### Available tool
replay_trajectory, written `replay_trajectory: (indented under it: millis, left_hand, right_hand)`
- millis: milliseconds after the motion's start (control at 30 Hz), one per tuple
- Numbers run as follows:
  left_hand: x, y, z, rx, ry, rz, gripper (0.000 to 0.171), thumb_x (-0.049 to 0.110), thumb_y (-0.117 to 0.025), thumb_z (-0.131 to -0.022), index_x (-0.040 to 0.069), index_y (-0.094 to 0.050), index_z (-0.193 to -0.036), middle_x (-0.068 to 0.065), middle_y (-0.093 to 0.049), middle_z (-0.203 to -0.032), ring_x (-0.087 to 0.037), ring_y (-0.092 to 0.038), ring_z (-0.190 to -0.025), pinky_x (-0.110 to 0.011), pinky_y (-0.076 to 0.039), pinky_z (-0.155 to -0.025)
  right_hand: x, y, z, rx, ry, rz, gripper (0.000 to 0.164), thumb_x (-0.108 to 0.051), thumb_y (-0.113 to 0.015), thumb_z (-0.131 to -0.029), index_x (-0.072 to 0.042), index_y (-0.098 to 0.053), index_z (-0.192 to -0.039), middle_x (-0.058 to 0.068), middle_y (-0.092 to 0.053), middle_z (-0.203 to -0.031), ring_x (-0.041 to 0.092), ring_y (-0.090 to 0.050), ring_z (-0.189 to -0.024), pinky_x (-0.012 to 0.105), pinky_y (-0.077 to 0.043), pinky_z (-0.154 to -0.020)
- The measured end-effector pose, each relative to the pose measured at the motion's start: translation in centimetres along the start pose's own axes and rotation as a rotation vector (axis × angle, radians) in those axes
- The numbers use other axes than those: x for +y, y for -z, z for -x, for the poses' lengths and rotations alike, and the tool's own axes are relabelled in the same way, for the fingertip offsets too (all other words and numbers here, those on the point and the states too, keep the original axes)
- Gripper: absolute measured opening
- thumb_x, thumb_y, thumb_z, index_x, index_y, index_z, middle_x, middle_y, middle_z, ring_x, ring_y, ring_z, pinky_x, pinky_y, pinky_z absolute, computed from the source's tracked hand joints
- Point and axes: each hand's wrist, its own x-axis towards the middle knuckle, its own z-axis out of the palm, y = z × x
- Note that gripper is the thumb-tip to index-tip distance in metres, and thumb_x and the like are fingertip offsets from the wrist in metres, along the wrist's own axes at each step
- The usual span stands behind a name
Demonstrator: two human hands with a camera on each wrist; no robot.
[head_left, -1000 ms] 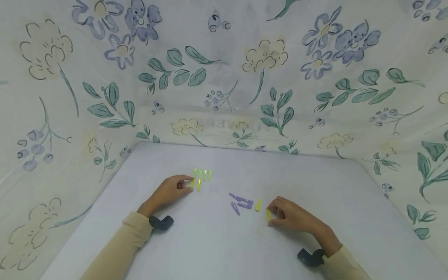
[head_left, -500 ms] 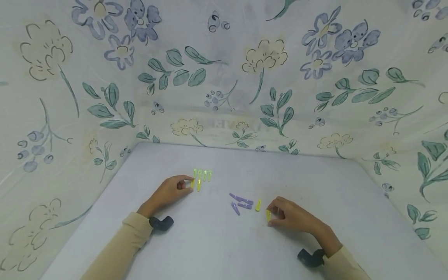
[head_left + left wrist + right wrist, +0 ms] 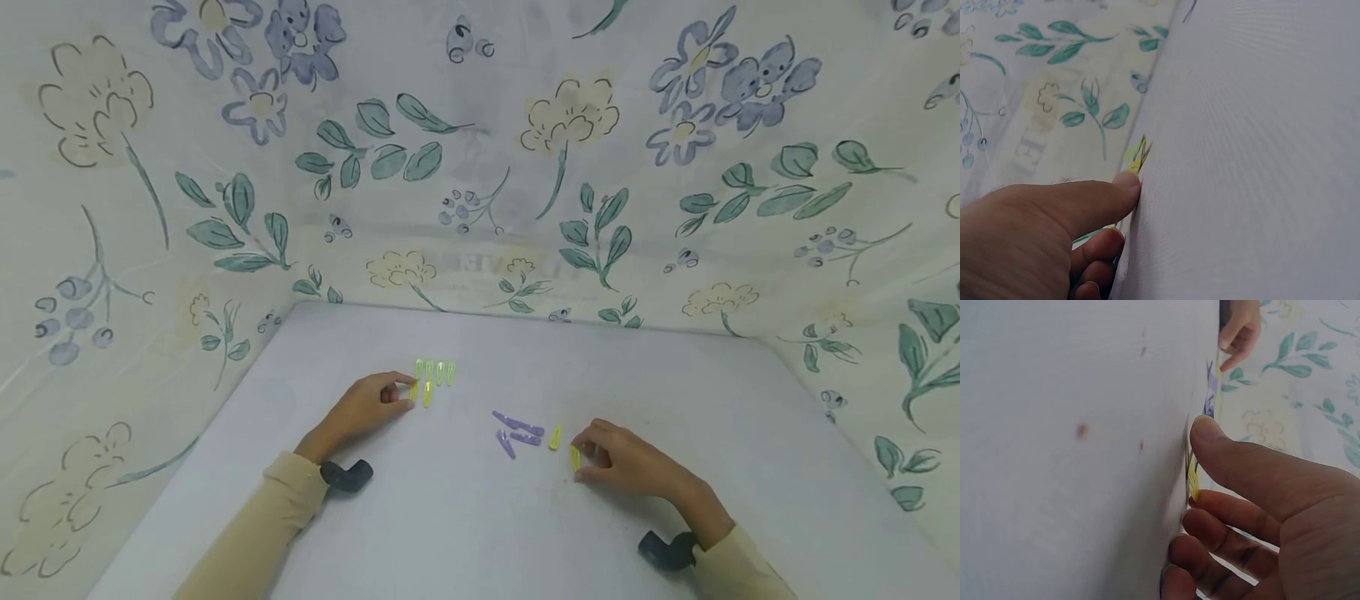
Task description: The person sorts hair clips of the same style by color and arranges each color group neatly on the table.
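In the head view, my left hand (image 3: 366, 410) holds a yellow snap hair clip (image 3: 413, 392) between thumb and index finger on the table. Another yellow clip (image 3: 427, 394) lies just right of it, below a row of several light green clips (image 3: 440, 372). My right hand (image 3: 630, 460) pinches a yellow hair clip (image 3: 575, 459) end to end, thumb at the near end. That clip (image 3: 1193, 481) shows between thumb and index finger in the right wrist view. Beside it lie a loose yellow clip (image 3: 555, 438) and several purple clips (image 3: 527, 439).
The white table (image 3: 450, 517) reaches back to a floral-patterned sheet (image 3: 480, 200) that hangs behind and along both sides. Dark bands (image 3: 348, 476) sit at both wrists, beside the beige sleeves (image 3: 262, 517).
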Motion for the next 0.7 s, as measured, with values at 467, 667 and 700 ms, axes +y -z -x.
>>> replay_trajectory:
  millis: [467, 667, 700]
  left_hand:
    - [0.22, -0.56, 0.59, -0.016, 0.007, 0.038, 0.036, 0.024, -0.074, -0.09, 0.015, -0.068, -0.124, 0.002, -0.057, -0.08, -0.013, -0.05, -0.072, -0.025, -0.042, -0.062]
    - [0.07, -0.31, 0.44, 0.023, -0.008, 0.04, 0.035, 0.022, -0.075, -0.089, 0.015, -0.069, -0.123, 0.002, -0.056, -0.079, -0.014, -0.049, -0.071, -0.026, -0.041, -0.061]
    - [-0.01, -0.25, 0.36, 0.027, -0.009, 0.037, 0.034, 0.023, -0.075, -0.089, 0.016, -0.069, -0.122, 0.002, -0.056, -0.079, -0.014, -0.049, -0.071, -0.026, -0.041, -0.061]
  right_hand:
    - [0.1, -0.25, 0.45, -0.021, 0.006, -0.03, 0.041, -0.028, -0.079, -0.085, -0.008, -0.069, -0.119, -0.007, -0.058, -0.093, 0.0, -0.048, -0.074, 0.017, -0.047, -0.064]
    - [0.15, -0.25, 0.06, -0.005, 0.021, -0.031, 0.04, -0.027, -0.08, -0.084, -0.01, -0.069, -0.118, -0.007, -0.056, -0.094, 0.0, -0.048, -0.075, 0.017, -0.047, -0.065]
    - [0.15, -0.2, -0.01, -0.001, 0.023, -0.031, 0.04, -0.026, -0.08, -0.084, -0.011, -0.069, -0.118, -0.006, -0.056, -0.095, 0.001, -0.048, -0.076, 0.017, -0.046, -0.065]
